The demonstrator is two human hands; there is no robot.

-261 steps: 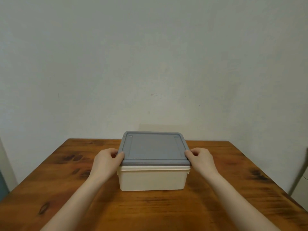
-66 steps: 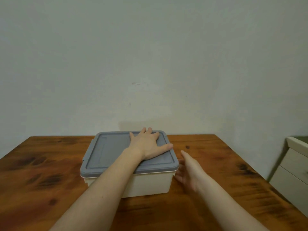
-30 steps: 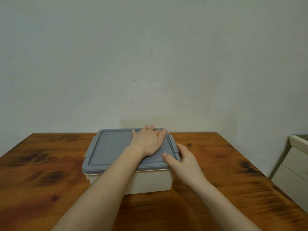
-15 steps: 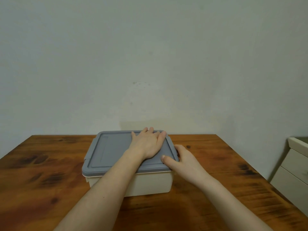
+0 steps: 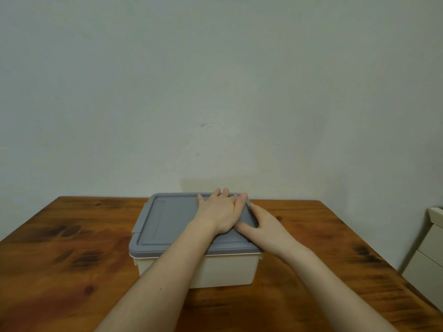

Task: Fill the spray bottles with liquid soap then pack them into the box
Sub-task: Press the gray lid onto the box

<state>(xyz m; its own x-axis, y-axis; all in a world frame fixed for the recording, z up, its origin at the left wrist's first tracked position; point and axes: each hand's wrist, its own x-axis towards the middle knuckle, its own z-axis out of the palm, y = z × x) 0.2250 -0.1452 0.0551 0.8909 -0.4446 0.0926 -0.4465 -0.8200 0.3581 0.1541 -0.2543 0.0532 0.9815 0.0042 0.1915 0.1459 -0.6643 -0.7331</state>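
The box (image 5: 235,269) sits mid-counter (image 5: 72,259) with its lid (image 5: 167,219) on. Your left grip (image 5: 219,215) lies flat and released on the lid. Your right grip (image 5: 262,224) pinches the lid's right edge, thumb on top. No bottles or soap show, so you cannot tell whether filling and packing are done or not yet started.

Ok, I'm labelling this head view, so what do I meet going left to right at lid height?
lid's left latch → left hand flat on the lid → right hand at the lid's right edge → white drawer unit
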